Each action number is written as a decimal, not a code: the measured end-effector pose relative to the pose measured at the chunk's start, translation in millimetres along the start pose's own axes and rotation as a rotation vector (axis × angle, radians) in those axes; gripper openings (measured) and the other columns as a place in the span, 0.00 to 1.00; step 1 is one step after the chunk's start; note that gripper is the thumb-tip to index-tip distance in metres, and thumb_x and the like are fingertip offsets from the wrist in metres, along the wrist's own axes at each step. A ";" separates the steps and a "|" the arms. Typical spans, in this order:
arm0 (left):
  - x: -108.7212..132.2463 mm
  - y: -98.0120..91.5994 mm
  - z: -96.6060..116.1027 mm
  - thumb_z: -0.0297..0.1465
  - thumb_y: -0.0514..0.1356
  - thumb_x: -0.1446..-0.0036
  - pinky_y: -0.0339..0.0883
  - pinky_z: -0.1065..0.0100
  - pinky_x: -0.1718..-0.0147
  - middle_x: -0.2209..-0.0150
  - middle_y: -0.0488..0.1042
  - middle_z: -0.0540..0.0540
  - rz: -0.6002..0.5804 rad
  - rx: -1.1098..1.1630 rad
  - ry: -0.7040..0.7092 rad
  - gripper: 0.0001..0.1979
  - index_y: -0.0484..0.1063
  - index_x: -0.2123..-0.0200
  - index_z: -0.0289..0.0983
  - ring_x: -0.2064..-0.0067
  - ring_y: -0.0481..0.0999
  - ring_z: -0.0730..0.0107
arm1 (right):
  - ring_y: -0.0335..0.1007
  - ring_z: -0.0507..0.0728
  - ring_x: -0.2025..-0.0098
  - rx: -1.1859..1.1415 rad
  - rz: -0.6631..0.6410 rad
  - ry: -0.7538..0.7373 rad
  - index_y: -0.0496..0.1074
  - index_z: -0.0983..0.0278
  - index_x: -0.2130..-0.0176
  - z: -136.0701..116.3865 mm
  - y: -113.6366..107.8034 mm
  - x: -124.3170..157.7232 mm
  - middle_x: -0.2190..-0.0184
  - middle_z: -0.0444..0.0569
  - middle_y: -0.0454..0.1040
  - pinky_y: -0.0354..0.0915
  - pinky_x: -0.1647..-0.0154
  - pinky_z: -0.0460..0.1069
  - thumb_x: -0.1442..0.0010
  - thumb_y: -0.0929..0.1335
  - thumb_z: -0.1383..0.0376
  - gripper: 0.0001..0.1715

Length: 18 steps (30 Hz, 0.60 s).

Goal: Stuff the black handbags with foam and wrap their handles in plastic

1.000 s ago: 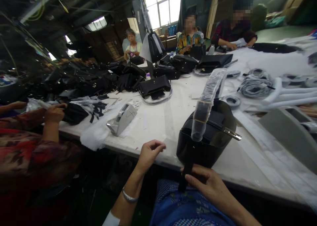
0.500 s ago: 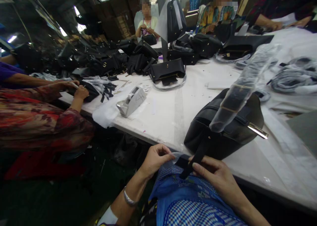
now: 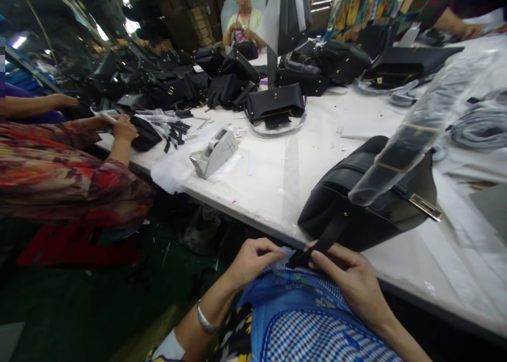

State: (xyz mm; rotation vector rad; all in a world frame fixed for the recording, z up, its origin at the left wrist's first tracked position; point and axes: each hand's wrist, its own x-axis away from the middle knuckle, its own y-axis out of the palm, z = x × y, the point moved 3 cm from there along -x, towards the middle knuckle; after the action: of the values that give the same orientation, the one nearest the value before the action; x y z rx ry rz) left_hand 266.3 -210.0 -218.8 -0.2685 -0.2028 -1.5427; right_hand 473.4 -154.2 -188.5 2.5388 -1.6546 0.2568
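Note:
A black handbag (image 3: 368,193) lies on its side at the near edge of the white table, a plastic-wrapped strap (image 3: 400,150) rising over it. From the bag a dark strap (image 3: 330,234) runs down toward my lap. My right hand (image 3: 348,277) pinches this strap between thumb and fingers. Thumb and forefinger of my left hand (image 3: 253,261) are closed on a piece of clear plastic film (image 3: 284,255) beside the strap's end. Both hands are above my blue checked apron (image 3: 309,319).
A grey tape dispenser (image 3: 216,153) stands near the table edge (image 3: 222,209). Beyond it sits another black bag (image 3: 276,104), with several more bags piled behind. At the left, a person in patterned sleeves (image 3: 114,177) handles a black item. Wrapped straps (image 3: 481,127) lie coiled at right.
The camera view has shifted, so the table items sit slightly differently. The strap's end has moved up and lies flatter. Both hands keep their pinches.

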 end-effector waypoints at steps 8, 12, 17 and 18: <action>2.7 -2.3 -5.0 0.35 0.72 0.54 0.62 0.71 0.69 0.73 0.75 0.47 0.067 0.029 -0.045 0.10 0.79 0.75 0.33 0.70 0.72 0.71 | 0.78 0.55 0.68 -0.029 0.106 -0.071 0.82 0.59 0.60 2.3 1.0 0.4 0.68 0.46 0.81 0.75 0.64 0.44 0.45 0.75 0.58 0.12; 4.8 0.8 -5.4 0.35 0.73 0.55 0.62 0.72 0.69 0.73 0.75 0.47 0.054 0.096 -0.073 0.11 0.79 0.74 0.33 0.70 0.71 0.72 | 0.79 0.54 0.68 -0.032 0.139 -0.067 0.82 0.58 0.60 -0.4 3.3 -0.3 0.68 0.46 0.82 0.76 0.64 0.44 0.45 0.76 0.58 0.13; 5.6 4.0 -5.8 0.35 0.73 0.55 0.62 0.73 0.70 0.73 0.76 0.47 0.011 0.160 -0.103 0.11 0.80 0.72 0.33 0.71 0.71 0.73 | 0.79 0.55 0.68 -0.001 0.137 -0.060 0.82 0.59 0.60 -2.5 4.5 -2.6 0.70 0.46 0.82 0.76 0.65 0.44 0.46 0.76 0.56 0.14; 5.4 4.3 -5.7 0.35 0.72 0.54 0.62 0.73 0.70 0.73 0.76 0.47 0.001 0.169 -0.108 0.11 0.80 0.72 0.33 0.71 0.71 0.73 | 0.79 0.55 0.68 0.002 0.136 -0.055 0.82 0.60 0.60 -2.6 4.7 -3.2 0.70 0.47 0.82 0.76 0.65 0.44 0.46 0.76 0.56 0.14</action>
State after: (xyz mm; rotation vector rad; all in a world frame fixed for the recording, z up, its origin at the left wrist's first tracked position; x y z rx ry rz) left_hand 270.5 -216.8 -222.9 -0.2178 -0.4158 -1.5012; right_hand 467.6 -152.7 -186.7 2.4595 -1.8515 0.2010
